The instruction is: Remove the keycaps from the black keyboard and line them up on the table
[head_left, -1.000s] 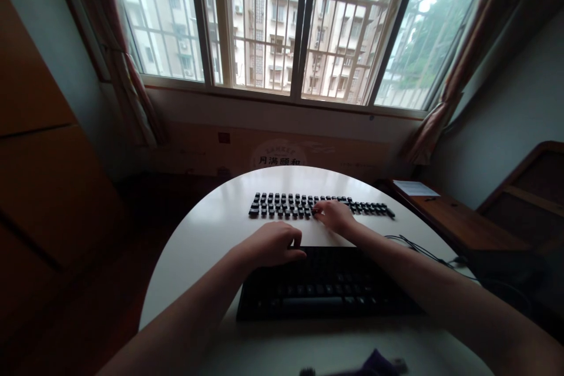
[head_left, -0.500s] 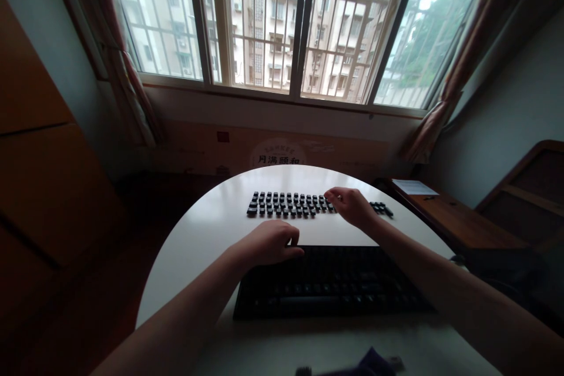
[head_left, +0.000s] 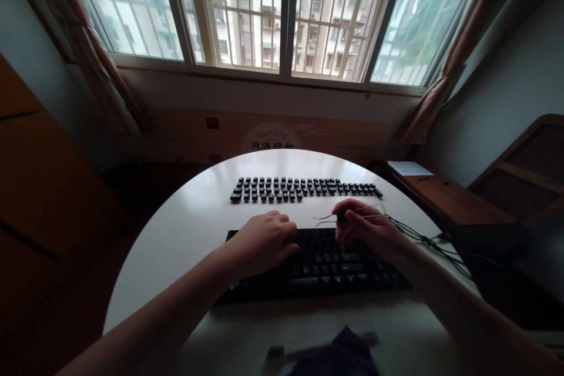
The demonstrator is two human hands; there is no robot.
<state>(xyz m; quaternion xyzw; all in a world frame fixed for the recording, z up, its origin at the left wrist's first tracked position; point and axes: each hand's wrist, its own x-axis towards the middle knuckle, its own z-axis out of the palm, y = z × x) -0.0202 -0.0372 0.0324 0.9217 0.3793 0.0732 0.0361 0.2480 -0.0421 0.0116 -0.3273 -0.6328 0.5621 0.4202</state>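
A black keyboard (head_left: 308, 283) lies on the round white table (head_left: 167, 241), some of its keys still in place and its upper part dim. My left hand (head_left: 267, 241) rests over the keyboard's left half with its fingers curled in; whatever they may hold is hidden. In my right hand (head_left: 365, 229), above the keyboard's upper right, is a wire keycap puller (head_left: 341, 217) with a dark grip. Its thin wire ends point left, apart from any key. Beyond the keyboard, loose black keycaps (head_left: 268, 189) stand in several rows.
A brush (head_left: 276, 352) and a dark purple cloth (head_left: 341, 355) lie at the table's near edge. Black cables (head_left: 434, 242) run off the right side. A wooden side table (head_left: 453, 202) bears a sheet of paper (head_left: 409, 168), with a chair back (head_left: 524, 170) farther right.
My right hand has come back from the keycap rows to above the keyboard, and the wire puller now shows in it. The left hand's fingers have curled in more. The view has tilted down.
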